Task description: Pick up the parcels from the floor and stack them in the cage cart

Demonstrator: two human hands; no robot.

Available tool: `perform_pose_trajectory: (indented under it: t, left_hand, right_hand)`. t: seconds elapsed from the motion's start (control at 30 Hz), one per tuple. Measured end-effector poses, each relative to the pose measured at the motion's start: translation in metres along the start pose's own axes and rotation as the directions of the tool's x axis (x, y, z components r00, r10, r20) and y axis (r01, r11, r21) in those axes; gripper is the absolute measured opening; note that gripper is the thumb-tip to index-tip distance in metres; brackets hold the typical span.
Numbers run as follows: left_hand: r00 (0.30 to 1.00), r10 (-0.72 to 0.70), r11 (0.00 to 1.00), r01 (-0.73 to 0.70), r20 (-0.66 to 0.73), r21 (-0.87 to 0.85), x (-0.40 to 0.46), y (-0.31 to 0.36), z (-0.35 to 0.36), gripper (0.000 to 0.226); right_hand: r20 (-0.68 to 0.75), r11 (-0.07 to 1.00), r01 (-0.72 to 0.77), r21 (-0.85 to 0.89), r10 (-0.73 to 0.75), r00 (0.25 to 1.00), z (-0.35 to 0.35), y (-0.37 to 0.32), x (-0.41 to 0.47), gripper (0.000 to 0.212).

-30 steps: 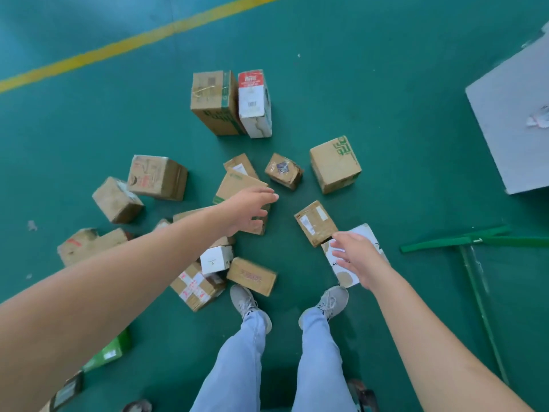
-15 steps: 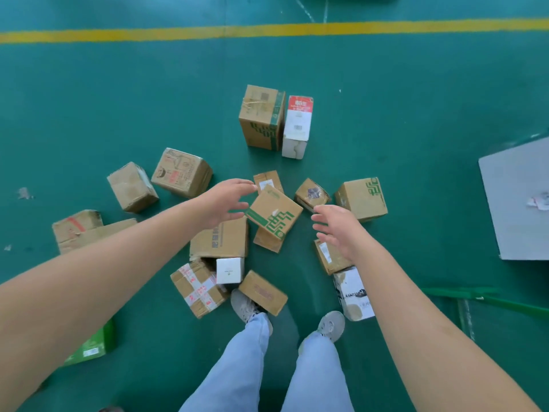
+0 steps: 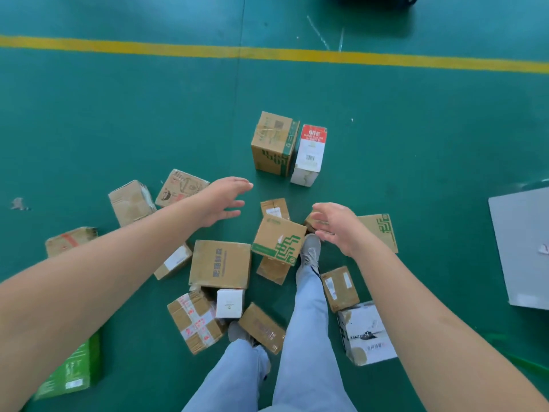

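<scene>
Several cardboard parcels lie scattered on the green floor around my feet. A brown box with green print (image 3: pixel 279 240) sits tilted on another parcel in the middle. My left hand (image 3: pixel 222 202) hovers open above the floor to its upper left, holding nothing. My right hand (image 3: pixel 337 226) reaches out open just right of that box, over a small brown parcel (image 3: pixel 312 223). A larger flat brown box (image 3: pixel 219 264) lies left of centre. A tall brown box (image 3: pixel 274 144) and a red-and-white carton (image 3: pixel 310 154) stand side by side farther off.
A grey panel (image 3: pixel 523 248) lies on the floor at the right edge. A yellow line (image 3: pixel 267 53) crosses the floor ahead. A green box (image 3: pixel 72 370) lies at lower left, and a white printed box (image 3: pixel 367 334) at lower right. My right foot (image 3: pixel 310 252) stands among the parcels.
I have stepped forward, my right foot now among the parcels. Both hands have moved farther out over the pile, still holding nothing. The view has tilted up toward the yellow line.
</scene>
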State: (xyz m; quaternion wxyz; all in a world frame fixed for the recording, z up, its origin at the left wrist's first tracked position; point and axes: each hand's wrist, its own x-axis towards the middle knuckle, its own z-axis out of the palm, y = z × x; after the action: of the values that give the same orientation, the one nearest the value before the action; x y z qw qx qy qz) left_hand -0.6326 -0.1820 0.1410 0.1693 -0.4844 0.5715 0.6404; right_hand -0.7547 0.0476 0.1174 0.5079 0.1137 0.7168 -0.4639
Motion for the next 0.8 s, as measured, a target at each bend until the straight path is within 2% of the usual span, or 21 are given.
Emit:
perform_pose_trajectory:
  t: [0.13,0.43,0.57,0.8]
  left_hand:
    - [0.999,-0.025,0.998,0.023,-0.036,-0.054,0.061,0.035,-0.002,0.039]
    - [0.973,-0.197,0.957,0.165,-0.116,-0.237,0.262,0.086,0.019,0.036]
    - [0.969,-0.225,0.935,0.186,-0.101,-0.303,0.336,0.096,0.029,0.032]
    - [0.945,-0.304,0.889,0.236,-0.120,-0.393,0.462,0.082,0.033,0.043]
  right_hand:
    - [0.015,0.998,-0.025,-0.056,0.026,1.000,-0.002,-0.047,0.071,0.029]
    - [0.072,0.957,-0.088,-0.278,0.112,0.991,-0.033,-0.127,0.282,0.016]
    - [0.070,0.932,-0.087,-0.353,0.118,0.991,-0.042,-0.154,0.364,0.011]
    - [0.067,0.889,-0.082,-0.451,0.125,0.990,-0.029,-0.163,0.497,0.017]
